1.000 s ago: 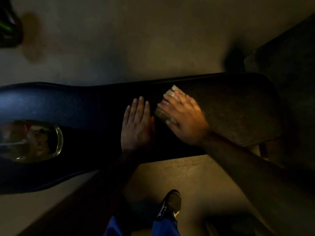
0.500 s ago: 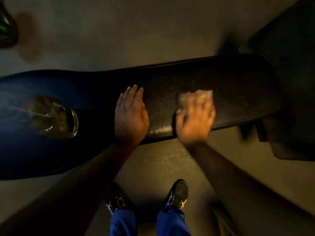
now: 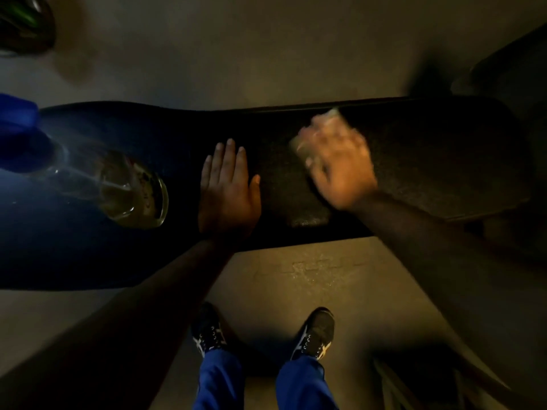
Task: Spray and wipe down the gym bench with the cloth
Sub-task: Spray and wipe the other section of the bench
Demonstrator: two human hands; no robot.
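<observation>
A dark padded gym bench [image 3: 429, 161] runs across the view from left to right. My left hand [image 3: 228, 187] lies flat on its middle, fingers straight and pointing away from me. My right hand [image 3: 337, 161] is blurred with motion and presses a pale cloth [image 3: 328, 115] onto the bench towards its far edge; only the cloth's corners show past the fingers. A clear spray bottle [image 3: 130, 190] with a blue top lies on its side on the left part of the bench.
Bare concrete floor [image 3: 266, 48] lies beyond and in front of the bench. My two dark shoes [image 3: 313, 332] stand just below the bench edge. A dark object [image 3: 23, 22] sits at the top left, and dark equipment [image 3: 518, 69] at the right.
My right hand has slid the cloth from the bench's near edge back towards the far edge. My left hand stays flat in the same spot.
</observation>
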